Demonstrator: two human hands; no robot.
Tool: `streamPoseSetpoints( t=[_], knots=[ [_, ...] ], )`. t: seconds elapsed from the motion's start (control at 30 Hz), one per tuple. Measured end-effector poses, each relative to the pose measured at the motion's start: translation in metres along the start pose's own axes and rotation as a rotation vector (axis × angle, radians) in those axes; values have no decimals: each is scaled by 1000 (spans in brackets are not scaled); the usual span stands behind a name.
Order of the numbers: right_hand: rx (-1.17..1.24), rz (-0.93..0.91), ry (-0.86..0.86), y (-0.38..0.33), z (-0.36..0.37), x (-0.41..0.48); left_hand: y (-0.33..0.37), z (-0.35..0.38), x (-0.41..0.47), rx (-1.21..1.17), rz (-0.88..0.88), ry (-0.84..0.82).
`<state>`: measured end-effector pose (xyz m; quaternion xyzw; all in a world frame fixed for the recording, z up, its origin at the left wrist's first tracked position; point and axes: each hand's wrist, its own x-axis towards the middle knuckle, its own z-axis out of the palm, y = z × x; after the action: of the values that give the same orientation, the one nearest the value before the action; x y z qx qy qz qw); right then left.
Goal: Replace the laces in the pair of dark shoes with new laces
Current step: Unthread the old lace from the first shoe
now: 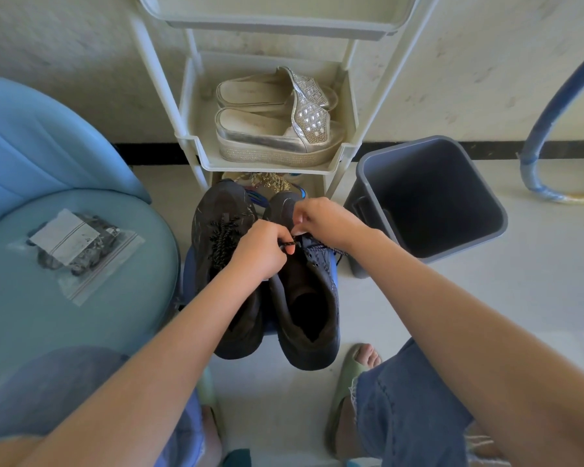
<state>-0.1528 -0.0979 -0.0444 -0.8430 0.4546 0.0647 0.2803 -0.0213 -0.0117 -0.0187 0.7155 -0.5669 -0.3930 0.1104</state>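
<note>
Two dark shoes stand side by side on the floor between my legs, toes pointing away. The left shoe [216,227] carries a black speckled lace through its eyelets. Over the right shoe [304,298], my left hand [260,251] pinches a black speckled lace [289,244] at the upper eyelets. My right hand [324,219] pinches the same lace from the other side, just above the tongue. A clear zip bag [78,251] with dark laces and a white card lies on the blue seat to the left.
A white shelf rack [267,163] stands right behind the shoes, holding silver platform slippers [277,126]. A grey bin [429,200] sits to the right. The blue chair [48,298] is at the left. My sandalled feet flank the shoes.
</note>
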Motion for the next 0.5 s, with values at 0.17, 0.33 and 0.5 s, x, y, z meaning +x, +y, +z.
streamPoseSetpoints(
  t=[0.17, 0.33, 0.5],
  knots=[
    [277, 28, -187, 7, -16, -15, -1, -4, 1, 81, -3, -36],
    [364, 228, 233, 21, -25, -14, 2, -5, -2, 150, 6, -71],
    [938, 681, 625, 38, -49, -21, -1, -5, -3, 166, -3, -78]
  ],
)
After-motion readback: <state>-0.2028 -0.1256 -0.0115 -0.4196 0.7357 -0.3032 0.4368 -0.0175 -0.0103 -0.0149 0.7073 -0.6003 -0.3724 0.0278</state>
